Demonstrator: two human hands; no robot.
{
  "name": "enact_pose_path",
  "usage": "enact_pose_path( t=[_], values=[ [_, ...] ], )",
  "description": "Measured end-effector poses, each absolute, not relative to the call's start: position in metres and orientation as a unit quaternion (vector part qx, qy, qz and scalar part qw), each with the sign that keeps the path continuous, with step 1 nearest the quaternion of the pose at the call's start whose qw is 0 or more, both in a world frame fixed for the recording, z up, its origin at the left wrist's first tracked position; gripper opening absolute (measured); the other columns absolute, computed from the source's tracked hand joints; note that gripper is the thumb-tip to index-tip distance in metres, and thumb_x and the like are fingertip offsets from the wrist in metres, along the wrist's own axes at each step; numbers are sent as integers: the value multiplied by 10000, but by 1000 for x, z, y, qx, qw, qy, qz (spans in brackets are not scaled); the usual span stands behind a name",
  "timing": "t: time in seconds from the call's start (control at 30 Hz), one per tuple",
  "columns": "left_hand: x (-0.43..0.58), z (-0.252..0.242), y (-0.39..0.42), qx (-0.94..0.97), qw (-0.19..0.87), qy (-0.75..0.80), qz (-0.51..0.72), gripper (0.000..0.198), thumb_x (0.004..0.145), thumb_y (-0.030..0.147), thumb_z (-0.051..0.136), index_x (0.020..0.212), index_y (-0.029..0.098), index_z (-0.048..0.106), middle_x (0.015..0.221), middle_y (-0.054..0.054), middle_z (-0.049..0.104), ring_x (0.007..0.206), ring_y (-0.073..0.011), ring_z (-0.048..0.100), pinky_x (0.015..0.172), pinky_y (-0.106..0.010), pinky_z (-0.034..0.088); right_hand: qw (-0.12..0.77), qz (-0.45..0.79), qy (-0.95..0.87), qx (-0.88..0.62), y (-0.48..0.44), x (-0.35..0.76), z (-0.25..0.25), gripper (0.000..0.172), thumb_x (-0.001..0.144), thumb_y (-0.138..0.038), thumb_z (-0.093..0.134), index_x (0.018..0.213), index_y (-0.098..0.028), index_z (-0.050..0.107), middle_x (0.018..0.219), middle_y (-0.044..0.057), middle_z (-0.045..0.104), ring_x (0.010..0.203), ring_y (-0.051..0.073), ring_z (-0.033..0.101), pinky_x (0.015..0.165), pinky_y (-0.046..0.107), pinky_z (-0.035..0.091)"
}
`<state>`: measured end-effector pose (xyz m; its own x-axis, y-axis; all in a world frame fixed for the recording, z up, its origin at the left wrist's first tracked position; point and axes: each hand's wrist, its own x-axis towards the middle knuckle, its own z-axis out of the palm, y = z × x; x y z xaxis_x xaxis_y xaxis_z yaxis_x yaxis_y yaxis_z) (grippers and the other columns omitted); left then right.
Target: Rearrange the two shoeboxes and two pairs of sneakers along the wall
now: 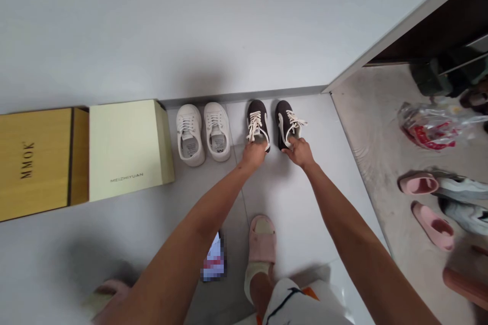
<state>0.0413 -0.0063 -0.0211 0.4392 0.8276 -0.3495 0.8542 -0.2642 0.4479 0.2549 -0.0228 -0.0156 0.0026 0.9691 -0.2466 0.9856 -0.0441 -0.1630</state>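
Two dark brown sneakers with cream laces stand on the floor near the wall, toes toward it. My left hand (254,155) is closed on the heel of the left dark sneaker (256,116). The heel of the right dark sneaker (284,117) is gripped by my right hand (299,151), with fingers at the collar. Both hands partly cover the heels. To the left of them, a pair of white sneakers, the nearer one (217,131) and the farther one (188,134), stands side by side, untouched.
A cream shoe box (124,150) and a yellow box (36,162) line the wall at left. A phone (214,259) lies by my slippered foot (262,244). Beyond the threshold at right are pink slippers (434,226), grey shoes (467,216) and a plastic bag (430,124).
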Motion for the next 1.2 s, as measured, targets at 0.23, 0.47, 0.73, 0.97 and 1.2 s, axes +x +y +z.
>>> enact_pose_path(
  t=[0.23,0.47,0.73,0.97,1.2],
  values=[
    [42,-9,-6,784,272,557,-40,328,964,87,484,1210,128,696,1063,-174,744,1144,-284,670,1067,-384,411,99,-113,721,677,-19,214,-5,261,953,-352,619,1178,-220,628,1108,148,733,1138,330,599,899,411,477],
    [30,-3,-6,771,261,579,-43,371,969,54,428,1209,117,703,1074,-181,750,1161,-291,672,1080,-408,416,121,-123,735,655,-13,184,-9,243,969,-319,593,1186,-212,616,1191,154,733,1190,316,574,928,412,464],
    [22,-4,-1,763,260,589,-58,411,953,22,396,1225,98,694,1050,-194,750,1156,-285,682,1054,-403,440,147,-129,739,644,-6,180,-13,263,971,-300,599,1216,-205,618,1210,166,725,1237,322,552,954,422,451],
    [31,-6,3,769,253,584,-61,387,932,2,425,1167,82,721,1019,-200,752,1141,-296,688,1045,-405,442,158,-124,739,644,-2,185,-15,260,979,-281,595,1225,-202,618,1203,168,722,1236,315,554,960,409,440],
    [34,-12,2,763,249,595,-37,322,934,17,479,1133,92,722,1053,-196,746,1158,-291,682,1063,-387,430,136,-129,733,654,-3,179,-19,284,948,-247,627,1225,-183,624,1195,177,725,1226,319,552,967,407,427]
  ],
)
